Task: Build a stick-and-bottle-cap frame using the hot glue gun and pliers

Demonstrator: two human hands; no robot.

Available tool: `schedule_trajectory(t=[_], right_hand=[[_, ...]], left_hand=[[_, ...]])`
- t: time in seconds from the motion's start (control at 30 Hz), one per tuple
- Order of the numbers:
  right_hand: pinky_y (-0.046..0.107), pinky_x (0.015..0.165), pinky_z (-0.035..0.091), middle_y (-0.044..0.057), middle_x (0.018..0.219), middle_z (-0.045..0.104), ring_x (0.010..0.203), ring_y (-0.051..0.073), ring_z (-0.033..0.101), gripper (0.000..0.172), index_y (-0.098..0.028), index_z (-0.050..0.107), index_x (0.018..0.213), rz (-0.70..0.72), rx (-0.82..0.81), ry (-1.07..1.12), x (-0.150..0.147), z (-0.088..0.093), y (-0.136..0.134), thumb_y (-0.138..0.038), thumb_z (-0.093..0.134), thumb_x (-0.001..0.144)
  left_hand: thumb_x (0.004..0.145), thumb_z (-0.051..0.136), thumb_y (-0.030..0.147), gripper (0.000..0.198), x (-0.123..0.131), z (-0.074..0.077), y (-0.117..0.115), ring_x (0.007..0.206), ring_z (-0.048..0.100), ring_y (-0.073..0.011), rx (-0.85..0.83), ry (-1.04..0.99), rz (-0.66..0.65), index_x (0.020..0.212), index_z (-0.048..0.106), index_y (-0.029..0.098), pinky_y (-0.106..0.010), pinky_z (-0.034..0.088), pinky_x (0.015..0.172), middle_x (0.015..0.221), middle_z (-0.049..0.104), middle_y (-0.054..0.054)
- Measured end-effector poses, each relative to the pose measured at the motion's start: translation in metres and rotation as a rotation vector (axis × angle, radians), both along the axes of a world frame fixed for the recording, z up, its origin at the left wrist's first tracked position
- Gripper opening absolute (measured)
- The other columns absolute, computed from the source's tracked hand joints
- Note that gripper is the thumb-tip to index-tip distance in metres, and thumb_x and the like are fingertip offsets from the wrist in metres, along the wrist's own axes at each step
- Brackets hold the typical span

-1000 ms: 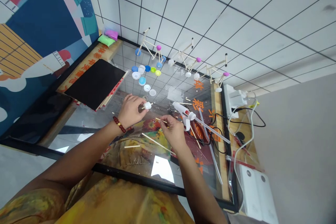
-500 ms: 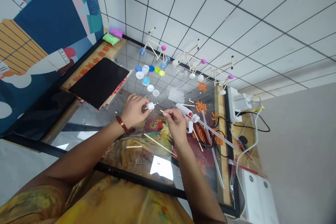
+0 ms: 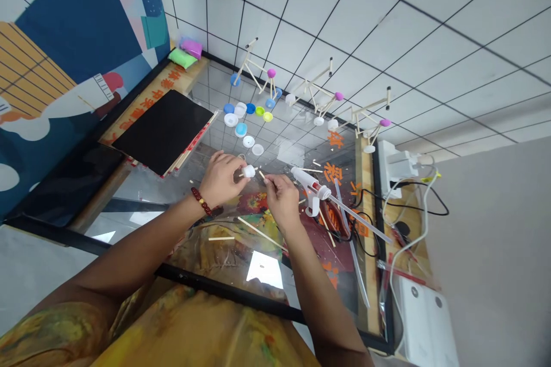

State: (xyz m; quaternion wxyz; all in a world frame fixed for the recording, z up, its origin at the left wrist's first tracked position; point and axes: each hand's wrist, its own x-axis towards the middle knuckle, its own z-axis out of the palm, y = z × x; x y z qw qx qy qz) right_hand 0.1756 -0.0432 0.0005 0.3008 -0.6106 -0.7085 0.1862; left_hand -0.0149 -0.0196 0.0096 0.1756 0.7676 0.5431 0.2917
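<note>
Centrally, the left hand [image 3: 221, 180] pinches a small white plastic cylinder [image 3: 248, 171]; just beside it, the right hand [image 3: 282, 200] grips a thin pale wooden stick [image 3: 262, 174]. Near the right hand lies a white glue gun [image 3: 307, 180], with round coloured plastic caps [image 3: 241, 129] beyond.

The left hand [image 3: 220, 179] pinches what may be a white cap [image 3: 248, 171], the right hand [image 3: 282, 199] a stick [image 3: 262, 174] nearby.

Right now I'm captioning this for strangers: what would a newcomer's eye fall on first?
Probably the three stick models, standing in a row along the far edge of the table, each with a pink knob. Next, perhaps, the white glue gun just right of the right hand, and the black sheet at the left.
</note>
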Motion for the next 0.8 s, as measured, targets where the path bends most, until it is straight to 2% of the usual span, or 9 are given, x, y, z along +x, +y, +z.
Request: schedule_trajectory(t=[0.8], right_hand=[[0.033,0.077,0.050,0.007,0.087,0.070,0.082,0.021,0.064,0.021,-0.019,0.071,0.092,0.028,0.090,-0.012,-0.0048,-0.0038,0.0051,-0.022,0.050,0.093]], left_hand=[[0.077,0.066,0.027,0.014,0.0004,-0.0024,-0.0005,0.095,0.062,-0.0224,0.053,0.017,-0.006,0.089,0.061,0.022,-0.041,0.035,0.105,0.095,0.071,-0.002]])
